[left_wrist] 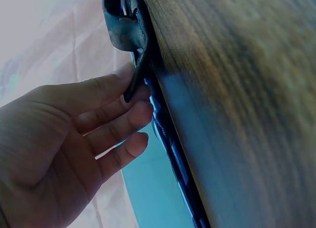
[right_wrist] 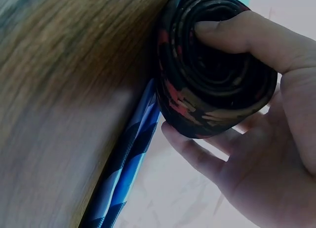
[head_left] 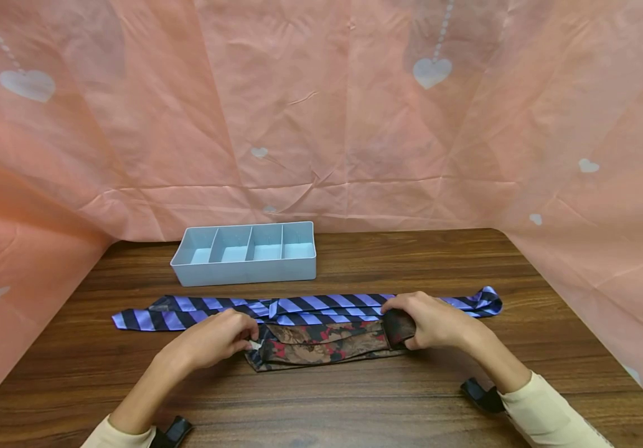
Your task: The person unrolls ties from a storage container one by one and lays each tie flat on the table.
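Note:
A brown floral necktie [head_left: 321,345] lies across the table, its right part wound into a roll [right_wrist: 173,97]. My right hand [head_left: 439,320] grips that roll, thumb inside the coil and fingers around the outside. At the necktie's other end, my left hand [head_left: 215,339] pinches the dark tip [left_wrist: 136,82] between thumb and forefinger, while its other fingers are loosely bent. Just behind lies a blue-and-black striped necktie [head_left: 321,305], stretched lengthwise and folded over itself, with a looped right end. My right hand covers a little of it in the head view.
A light blue tray [head_left: 248,272] with several compartments stands behind the ties, left of centre. Pink cloth [head_left: 321,124] with white hearts hangs along the back and sides of the wooden table [head_left: 321,410]. Black straps [head_left: 480,395] sit at both wrists.

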`<state>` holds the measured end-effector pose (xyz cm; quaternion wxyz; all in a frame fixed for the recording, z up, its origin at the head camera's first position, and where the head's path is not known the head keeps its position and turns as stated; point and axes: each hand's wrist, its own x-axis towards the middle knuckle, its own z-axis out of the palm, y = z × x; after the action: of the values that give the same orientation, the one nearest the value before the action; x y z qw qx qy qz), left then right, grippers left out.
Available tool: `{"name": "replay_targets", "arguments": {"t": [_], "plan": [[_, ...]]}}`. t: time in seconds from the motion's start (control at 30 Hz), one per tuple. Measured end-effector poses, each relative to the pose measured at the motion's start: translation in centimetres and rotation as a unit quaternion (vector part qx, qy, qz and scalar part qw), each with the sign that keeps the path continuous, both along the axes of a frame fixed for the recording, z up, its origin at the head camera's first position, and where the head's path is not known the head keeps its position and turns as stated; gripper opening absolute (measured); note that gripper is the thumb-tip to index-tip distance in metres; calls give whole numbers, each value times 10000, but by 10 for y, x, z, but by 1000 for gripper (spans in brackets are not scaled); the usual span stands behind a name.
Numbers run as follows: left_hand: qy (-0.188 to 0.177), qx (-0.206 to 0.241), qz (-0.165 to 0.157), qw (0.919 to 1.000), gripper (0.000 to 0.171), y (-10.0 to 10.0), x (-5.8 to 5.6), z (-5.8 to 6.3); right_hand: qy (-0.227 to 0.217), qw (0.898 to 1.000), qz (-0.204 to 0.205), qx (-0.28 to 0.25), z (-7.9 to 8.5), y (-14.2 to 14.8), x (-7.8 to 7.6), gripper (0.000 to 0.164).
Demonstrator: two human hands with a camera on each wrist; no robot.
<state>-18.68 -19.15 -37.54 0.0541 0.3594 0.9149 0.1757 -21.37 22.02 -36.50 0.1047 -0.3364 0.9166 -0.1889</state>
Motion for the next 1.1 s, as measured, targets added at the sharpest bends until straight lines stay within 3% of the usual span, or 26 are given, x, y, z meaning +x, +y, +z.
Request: {"name": "replay_targets", "arguments": {"t": [0.37, 0.57, 1.1], "plan": [[-10, 18, -79, 10000, 11, -1, 0, -1, -175, 9969, 392, -666, 1, 12, -4, 58], [21, 4, -92, 10000, 13, -1, -1, -1, -79, 9921, 380, -1193, 3, 29, -6, 62], [-116, -19, -4, 9999, 11, -1, -2, 0, 598, 9914, 244, -1136, 8, 66, -9, 61]]}}
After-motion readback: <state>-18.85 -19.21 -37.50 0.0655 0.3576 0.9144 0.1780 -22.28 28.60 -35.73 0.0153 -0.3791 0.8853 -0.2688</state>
